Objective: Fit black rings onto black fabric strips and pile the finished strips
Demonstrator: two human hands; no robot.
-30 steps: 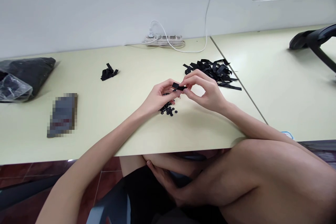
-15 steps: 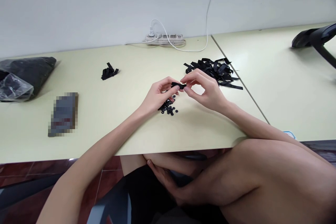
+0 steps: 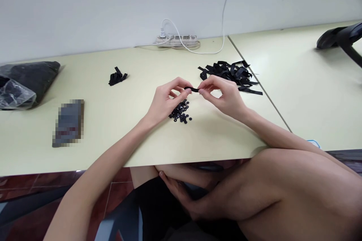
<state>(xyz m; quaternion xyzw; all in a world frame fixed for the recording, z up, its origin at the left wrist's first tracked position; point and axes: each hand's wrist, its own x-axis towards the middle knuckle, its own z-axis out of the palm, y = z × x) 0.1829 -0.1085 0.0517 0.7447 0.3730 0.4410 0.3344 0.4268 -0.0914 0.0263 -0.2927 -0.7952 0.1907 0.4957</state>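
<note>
A short black fabric strip is stretched between my two hands, above the table. My left hand pinches its left end between thumb and fingers. The right end is pinched by my right hand. Just below my left hand lies a heap of small round black pieces, some with a hole in the middle; my left hand partly covers it. Behind my right hand is a loose pile of black strips. A smaller bunch of black strips sits farther left.
At the left are a dark plastic bag and a blurred dark flat object. A power strip with white cables lies against the wall. A black stand is at far right. Another person's hand rests below the table edge.
My left hand has shifted slightly left and my right hand slightly right. The strip between them now looks straighter and thinner, seen more edge-on.
</note>
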